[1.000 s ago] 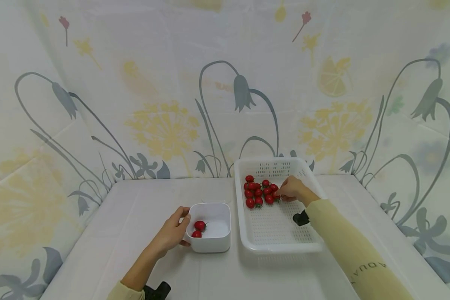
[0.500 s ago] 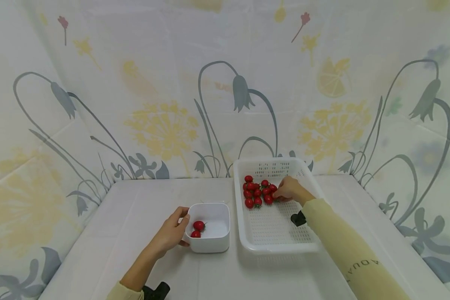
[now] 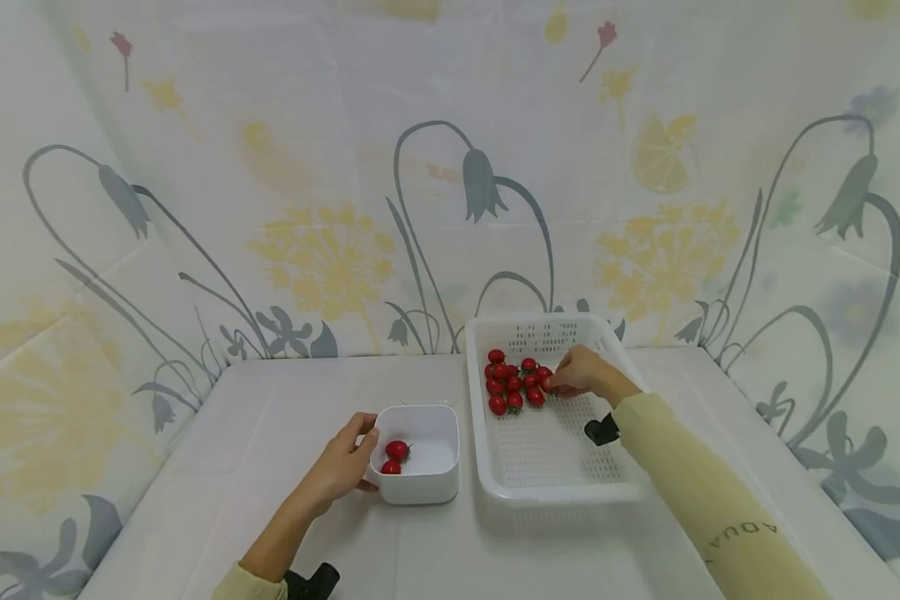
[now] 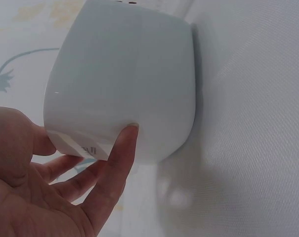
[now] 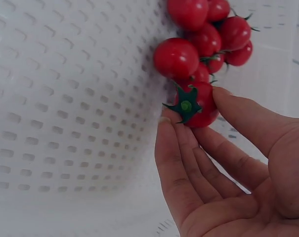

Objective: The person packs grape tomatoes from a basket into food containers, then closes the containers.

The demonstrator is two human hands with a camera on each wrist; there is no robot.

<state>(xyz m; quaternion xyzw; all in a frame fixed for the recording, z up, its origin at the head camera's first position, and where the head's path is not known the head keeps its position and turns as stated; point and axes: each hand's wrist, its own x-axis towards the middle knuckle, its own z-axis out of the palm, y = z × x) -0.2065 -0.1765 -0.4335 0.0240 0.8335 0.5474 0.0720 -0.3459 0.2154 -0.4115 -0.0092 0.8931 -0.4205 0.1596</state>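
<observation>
My left hand (image 3: 339,463) holds the left side of a small white square box (image 3: 423,487). In the left wrist view its thumb is at the rim and its fingers (image 4: 120,153) spread along the wall. Two cherry tomatoes (image 3: 397,451) show inside the box. Over the large white perforated basket (image 3: 486,467), my right hand (image 3: 583,372) reaches in from the right. Its thumb and fingers pinch a cherry tomato (image 5: 204,111) with a green star-shaped calyx, at the edge of a cluster of red cherry tomatoes (image 5: 206,39).
The basket stands to the right of the box on a white-covered table (image 3: 285,408), a narrow gap between them. A cloth backdrop (image 3: 330,167) with printed flowers rises behind. Black wrist mounts (image 3: 602,431) are worn on both arms.
The right hand has shifted slightly left, its fingertips closing on the cherry tomato at the cluster's right edge. The left hand and the box stay in place.
</observation>
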